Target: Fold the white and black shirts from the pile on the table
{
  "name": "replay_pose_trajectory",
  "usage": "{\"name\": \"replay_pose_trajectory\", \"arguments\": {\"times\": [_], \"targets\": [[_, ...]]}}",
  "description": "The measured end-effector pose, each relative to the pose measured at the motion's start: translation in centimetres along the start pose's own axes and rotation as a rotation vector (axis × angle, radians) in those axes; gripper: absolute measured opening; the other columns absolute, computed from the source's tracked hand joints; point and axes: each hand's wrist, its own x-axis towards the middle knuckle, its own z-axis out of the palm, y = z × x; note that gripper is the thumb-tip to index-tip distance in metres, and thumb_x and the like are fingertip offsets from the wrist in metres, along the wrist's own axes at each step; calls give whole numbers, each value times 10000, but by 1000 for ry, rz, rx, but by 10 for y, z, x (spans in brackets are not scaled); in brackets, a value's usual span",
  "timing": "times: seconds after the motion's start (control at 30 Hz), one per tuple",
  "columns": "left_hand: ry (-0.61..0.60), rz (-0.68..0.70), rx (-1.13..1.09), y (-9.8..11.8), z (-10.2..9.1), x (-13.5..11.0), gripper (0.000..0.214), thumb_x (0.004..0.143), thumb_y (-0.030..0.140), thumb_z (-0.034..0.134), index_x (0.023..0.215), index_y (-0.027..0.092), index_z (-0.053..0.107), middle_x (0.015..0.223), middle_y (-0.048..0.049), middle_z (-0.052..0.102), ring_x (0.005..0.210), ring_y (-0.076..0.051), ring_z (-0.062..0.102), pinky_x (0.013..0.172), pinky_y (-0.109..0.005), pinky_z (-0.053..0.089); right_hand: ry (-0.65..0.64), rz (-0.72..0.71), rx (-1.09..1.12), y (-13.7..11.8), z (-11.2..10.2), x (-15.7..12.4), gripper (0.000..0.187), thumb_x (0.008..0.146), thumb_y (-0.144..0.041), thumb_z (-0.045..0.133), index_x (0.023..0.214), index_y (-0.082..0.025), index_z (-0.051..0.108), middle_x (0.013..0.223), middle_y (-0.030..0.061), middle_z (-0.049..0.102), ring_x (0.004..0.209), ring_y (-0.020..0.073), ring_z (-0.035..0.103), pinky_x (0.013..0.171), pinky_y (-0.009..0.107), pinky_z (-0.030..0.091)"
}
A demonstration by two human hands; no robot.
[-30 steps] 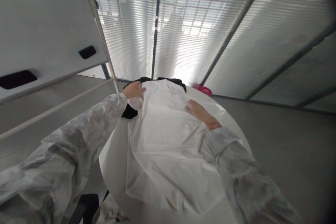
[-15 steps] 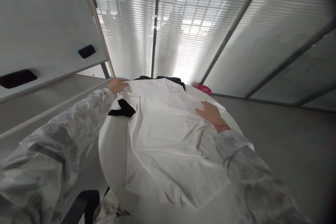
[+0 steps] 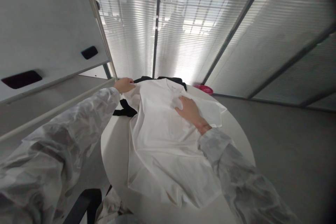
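A white T-shirt (image 3: pixel 162 126) lies spread over a round white table, its neckline toward the far edge and its hem toward me. My left hand (image 3: pixel 124 85) is closed on the sleeve at the upper left, fingertips pinching the cloth. On the chest of the shirt, just below the collar, my right hand (image 3: pixel 190 110) rests with thumb and fingers apart, holding nothing. The right sleeve lies out flat beyond it. Soft folds run across the lower body and hem.
Under the shirt, the table (image 3: pixel 112 150) shows at its rim. A black cloth strip (image 3: pixel 126 109) lies by the left sleeve. Dark fabric (image 3: pixel 172 79) sits at the far edge, near a pink basket (image 3: pixel 204 89). A black chair armrest (image 3: pixel 85 201) is at lower left; a whiteboard (image 3: pixel 52 24) stands left.
My right hand has moved left from the right sleeve area to the middle of the chest. My left hand stays at the left sleeve, shifted slightly inward.
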Motion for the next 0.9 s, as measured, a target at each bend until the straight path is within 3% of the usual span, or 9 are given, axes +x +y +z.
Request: {"name": "replay_pose_trajectory", "arguments": {"times": [0.13,0.23,0.3,0.4,0.47,0.57,0.7,0.9], "targets": [[-74,89,-51,33,-5,2,341,823,490,753,998,230,888,962,-69,840,965,-276,772,824,-304,563,111,-127,197,-35,-4,2,471,1010,-304,663,1455,-148,665,1550,183,688,1443,335,616,1280,478,416],[-178,117,-153,49,-9,3,298,830,469,769,932,208,873,796,-44,807,802,-237,764,737,-287,550,131,-246,368,-83,-4,5,335,1029,-311,683,1346,-205,709,1400,125,757,1327,295,671,1231,447,464],[-218,117,-170,52,-11,5,266,857,448,763,914,205,854,747,-35,795,703,-212,741,694,-282,538,108,-294,438,-119,1,11,360,1024,-319,714,1371,-223,699,1390,108,755,1311,288,674,1203,442,485],[-153,122,-101,43,-14,8,209,874,413,764,895,215,828,756,-27,800,694,-200,730,712,-276,535,63,-294,512,-161,13,27,377,1020,-277,719,1391,-224,679,1392,104,746,1317,274,667,1169,418,506],[-102,112,-73,29,-16,10,183,868,392,774,910,221,822,778,-28,803,733,-205,740,741,-272,541,41,-215,554,-176,22,39,357,1019,-219,693,1375,-217,665,1370,100,748,1274,258,683,1138,396,519],[-117,-3,-151,2,-20,9,194,867,343,752,996,216,820,834,-36,810,726,-203,758,729,-265,558,25,-100,556,-185,31,52,349,1010,-151,648,1355,-200,643,1346,103,744,1208,250,691,1111,383,523],[-191,-193,-327,-25,-23,0,248,807,265,766,1048,215,792,914,-44,830,784,-215,809,668,-234,557,59,-119,444,-194,35,65,333,1026,-179,634,1357,-202,644,1367,119,716,1284,279,636,1150,411,492],[-239,-253,-430,-26,-19,-8,318,750,251,833,1062,234,774,915,-35,829,767,-217,824,626,-218,565,56,-120,275,-210,39,83,397,1046,-331,693,1423,-208,669,1391,161,678,1326,334,579,1125,452,484]]}}
